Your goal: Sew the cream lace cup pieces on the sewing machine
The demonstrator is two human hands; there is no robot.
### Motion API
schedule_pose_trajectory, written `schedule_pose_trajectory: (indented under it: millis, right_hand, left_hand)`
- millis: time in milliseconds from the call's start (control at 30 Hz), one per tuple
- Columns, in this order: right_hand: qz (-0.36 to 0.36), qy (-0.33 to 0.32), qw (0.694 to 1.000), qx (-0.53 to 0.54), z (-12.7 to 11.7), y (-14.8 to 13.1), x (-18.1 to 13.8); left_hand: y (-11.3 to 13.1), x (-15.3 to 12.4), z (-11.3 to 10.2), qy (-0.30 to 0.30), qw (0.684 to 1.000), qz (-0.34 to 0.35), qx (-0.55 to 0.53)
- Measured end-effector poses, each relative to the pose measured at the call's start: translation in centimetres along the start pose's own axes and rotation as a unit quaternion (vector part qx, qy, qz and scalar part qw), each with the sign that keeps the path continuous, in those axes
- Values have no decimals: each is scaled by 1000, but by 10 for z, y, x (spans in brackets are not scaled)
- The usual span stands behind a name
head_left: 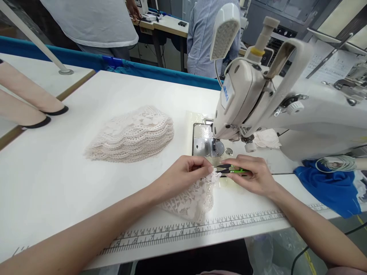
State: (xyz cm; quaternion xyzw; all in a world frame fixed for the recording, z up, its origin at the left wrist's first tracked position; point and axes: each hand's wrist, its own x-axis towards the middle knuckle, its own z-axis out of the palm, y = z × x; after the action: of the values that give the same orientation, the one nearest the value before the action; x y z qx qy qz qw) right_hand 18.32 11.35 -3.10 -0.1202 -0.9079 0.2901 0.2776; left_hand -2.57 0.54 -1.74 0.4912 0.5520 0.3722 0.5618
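My left hand [187,173] pinches the upper edge of a white lace piece [197,200], which hangs down over the table toward the printed ruler. In my right hand [255,175] is a pair of thread snips [237,170] with green handles and dark blades. The blades point left and reach the lace edge beside my left fingertips. Both hands are just in front of the needle plate [202,146] of a white sewing machine [241,95]. To the left lies a tall stack of cream lace pieces [134,133].
A printed ruler [183,233] runs along the front edge of the table. Blue cloth [327,187] lies at the right under a coil of cord. More lace [266,138] sits behind the needle. Two stockinged forms [25,101] rest at left. Two people stand beyond the table.
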Motion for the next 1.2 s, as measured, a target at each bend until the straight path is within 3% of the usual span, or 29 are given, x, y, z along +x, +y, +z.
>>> schedule_pose_trajectory:
  millis: [267, 500, 667, 867, 1067, 1200]
  right_hand:
    - [-13, 2, 1000, 4, 2, -1, 1]
    - [71, 71, 994, 44, -1, -7, 3]
    - [18, 11, 1000, 10, -3, -3, 2]
    - [5, -8, 1000, 10, -4, 0, 1]
    - [73, 36, 993, 81, 0, -11, 3]
    - [65, 42, 987, 144, 14, -16, 4]
  left_hand:
    - [1, 1, 1, -8, 1000, 13, 9]
    - [-1, 0, 3, -9, 1000, 15, 20]
    - [-1, 1, 3, -5, 1000, 18, 15]
    - [-1, -1, 2, -8, 1000, 13, 8]
    - [-2, 1, 5, 14, 1000, 16, 12]
    - [0, 1, 11, 32, 998, 43, 46]
